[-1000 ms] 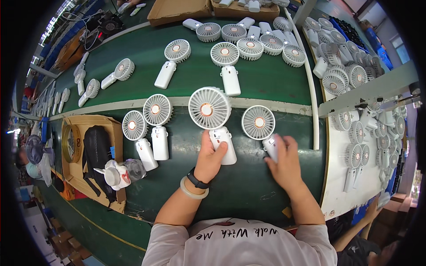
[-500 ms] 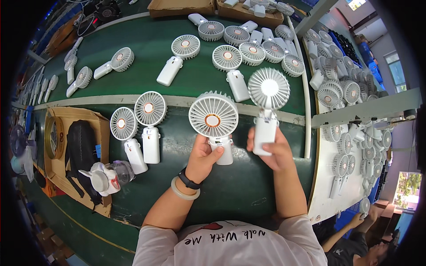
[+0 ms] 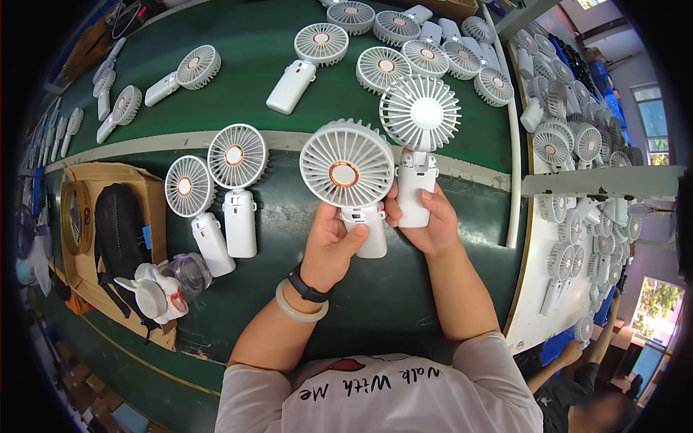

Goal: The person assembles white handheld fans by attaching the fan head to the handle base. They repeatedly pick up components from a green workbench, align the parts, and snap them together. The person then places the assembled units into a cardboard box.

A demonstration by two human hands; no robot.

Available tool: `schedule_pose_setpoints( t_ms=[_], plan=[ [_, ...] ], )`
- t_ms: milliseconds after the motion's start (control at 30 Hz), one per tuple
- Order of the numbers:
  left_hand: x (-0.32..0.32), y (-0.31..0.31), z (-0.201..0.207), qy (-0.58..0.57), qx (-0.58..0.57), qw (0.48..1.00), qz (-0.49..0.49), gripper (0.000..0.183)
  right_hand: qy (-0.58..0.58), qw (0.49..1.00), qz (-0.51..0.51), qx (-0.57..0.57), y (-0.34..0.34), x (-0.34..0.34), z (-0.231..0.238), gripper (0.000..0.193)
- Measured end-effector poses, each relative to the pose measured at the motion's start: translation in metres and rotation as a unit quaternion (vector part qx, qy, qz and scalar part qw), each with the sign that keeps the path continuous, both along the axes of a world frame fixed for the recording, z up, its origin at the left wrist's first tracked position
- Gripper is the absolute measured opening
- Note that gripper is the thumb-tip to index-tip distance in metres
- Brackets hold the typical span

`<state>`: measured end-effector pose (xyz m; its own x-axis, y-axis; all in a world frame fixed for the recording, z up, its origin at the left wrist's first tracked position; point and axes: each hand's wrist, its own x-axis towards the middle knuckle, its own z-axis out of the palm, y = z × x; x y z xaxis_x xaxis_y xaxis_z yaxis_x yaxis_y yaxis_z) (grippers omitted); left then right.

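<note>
My left hand (image 3: 333,242) is closed round the handle of a white handheld fan (image 3: 364,229), its round grille with an orange-ringed hub tilted up at me. A small dark display shows on that handle above my thumb. In my right hand (image 3: 437,220) is a second white handheld fan (image 3: 415,187), gripped by its handle, with the back of its head in view. Both fans are held upright side by side, close together over the green table. Two more white fans (image 3: 240,216) lie on the table to the left of my left hand.
Several white fans (image 3: 321,45) lie on the green surface (image 3: 245,79) beyond a pale strip. At left are an open cardboard box (image 3: 155,209) with a black case and a white-and-clear cup (image 3: 155,296). On the right, a white table (image 3: 527,310) holds many fans; a co-worker (image 3: 570,390) sits beside it.
My right hand has moved left and up, bringing its fan next to the left one, and that fan has turned slightly. The whole view has shifted, with the table's far things now higher.
</note>
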<state>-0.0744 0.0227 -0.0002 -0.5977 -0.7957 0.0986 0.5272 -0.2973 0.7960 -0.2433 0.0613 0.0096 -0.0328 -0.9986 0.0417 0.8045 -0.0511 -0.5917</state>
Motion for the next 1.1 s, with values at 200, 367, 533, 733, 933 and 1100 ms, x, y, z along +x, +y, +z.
schedule_pose_setpoints(
  t_ms=[200,367,533,733,933,1100],
  plan=[
    [0.0,0.001,0.0,-0.001,0.025,1.0,0.003,0.051,-0.028,0.999,0.032,-0.032,0.001,-0.001,0.002,0.05],
    [0.001,0.001,0.005,-0.007,0.063,0.998,-0.009,0.055,-0.018,0.998,0.051,-0.043,0.003,-0.002,0.002,0.049],
    [0.001,0.001,0.005,0.003,0.077,0.997,0.001,0.053,-0.036,0.999,0.023,-0.004,0.002,-0.002,0.003,0.047],
    [0.006,0.0,0.016,0.029,0.133,0.99,-0.04,0.06,0.03,0.999,-0.003,0.023,0.006,0.002,0.003,0.04],
    [0.0,0.001,0.014,-0.06,0.059,0.995,0.049,0.045,0.289,0.95,-0.089,0.072,0.003,-0.007,0.004,0.041],
    [0.007,0.001,0.012,-0.08,0.074,0.994,-0.003,0.031,0.267,0.956,-0.093,0.073,0.006,-0.001,0.008,0.042]
  ],
)
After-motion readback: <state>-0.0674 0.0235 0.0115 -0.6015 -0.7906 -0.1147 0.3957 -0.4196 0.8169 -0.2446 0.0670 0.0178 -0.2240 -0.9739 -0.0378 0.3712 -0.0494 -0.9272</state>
